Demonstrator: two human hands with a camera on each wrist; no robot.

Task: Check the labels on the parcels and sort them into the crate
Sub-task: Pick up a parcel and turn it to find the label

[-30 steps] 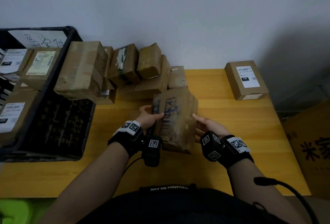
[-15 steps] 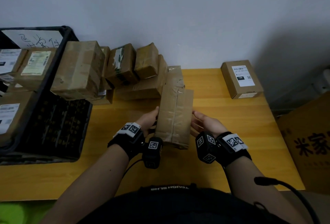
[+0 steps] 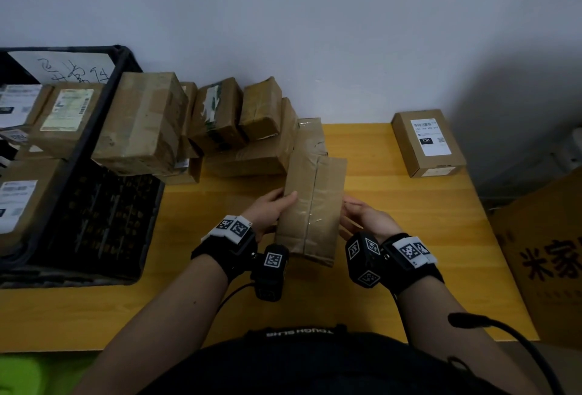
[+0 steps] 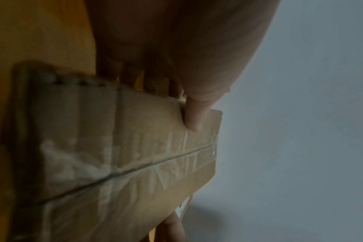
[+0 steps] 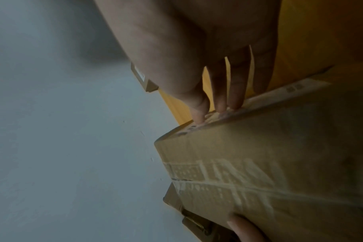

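Fingers (image 5: 220, 91) of both hands grip taped parcel (image 3: 311, 208); label side hidden.

Bare table (image 3: 393, 205) right of centre, up to lone labelled box (image 3: 428, 142); stacked parcels (image 3: 220, 123) block far left; crate (image 3: 104, 130) walls left edge
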